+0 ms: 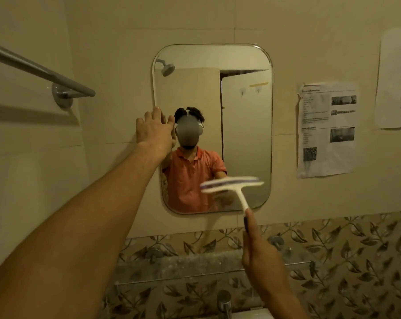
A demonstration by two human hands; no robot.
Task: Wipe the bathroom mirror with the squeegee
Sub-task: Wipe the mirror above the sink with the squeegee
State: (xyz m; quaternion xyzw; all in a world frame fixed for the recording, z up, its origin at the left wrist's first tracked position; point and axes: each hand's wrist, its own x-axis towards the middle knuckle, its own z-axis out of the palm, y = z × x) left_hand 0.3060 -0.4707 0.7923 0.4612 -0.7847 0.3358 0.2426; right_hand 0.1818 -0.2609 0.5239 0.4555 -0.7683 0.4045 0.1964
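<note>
A rounded rectangular mirror [241, 125] hangs on the beige tiled wall and reflects a person in an orange shirt. My left hand [154, 128] lies flat against the mirror's left edge, fingers spread and pointing up. My right hand [259, 252] grips the blue end of a white squeegee [234, 183] by its handle. The squeegee's blade is blurred and lies roughly level across the mirror's lower right part; I cannot tell whether it touches the glass.
A metal towel bar [45, 72] juts out from the wall at the upper left. Printed sheets [326, 130] are stuck to the wall right of the mirror. Below are a glass shelf [194, 270], leaf-patterned tiles and a chrome tap [224, 302].
</note>
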